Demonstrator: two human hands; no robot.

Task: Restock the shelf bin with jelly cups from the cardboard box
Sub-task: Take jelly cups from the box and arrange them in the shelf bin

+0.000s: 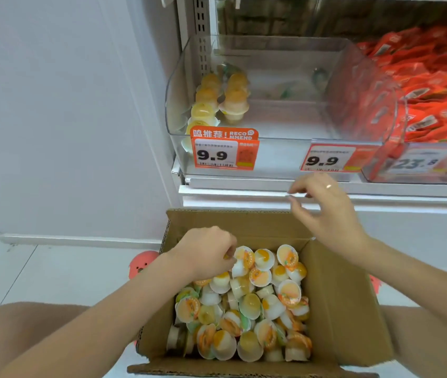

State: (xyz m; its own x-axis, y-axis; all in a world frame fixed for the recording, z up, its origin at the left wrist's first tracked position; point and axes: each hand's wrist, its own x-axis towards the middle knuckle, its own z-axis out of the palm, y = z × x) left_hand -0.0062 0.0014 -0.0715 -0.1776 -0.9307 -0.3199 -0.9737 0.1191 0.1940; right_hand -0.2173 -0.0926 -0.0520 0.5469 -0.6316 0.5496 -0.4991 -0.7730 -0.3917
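An open cardboard box (336,296) sits on the floor below me, filled with several white and orange jelly cups (246,304). My left hand (206,249) reaches into the box's far left corner, fingers curled on a jelly cup. My right hand (323,208) hovers above the box's far right edge, below the shelf, fingers spread and holding nothing. The clear plastic shelf bin (285,154) stands above. It holds several yellow and orange jelly cups (216,99) lined up along its left side, and the rest of it is mostly bare.
A neighbouring clear bin (421,170) on the right is piled with red snack packets (435,85). Price tags marked 9.9 (223,154) hang on the bin's front. A white wall and floor lie to the left. Pink slippers (141,264) peek out beside the box.
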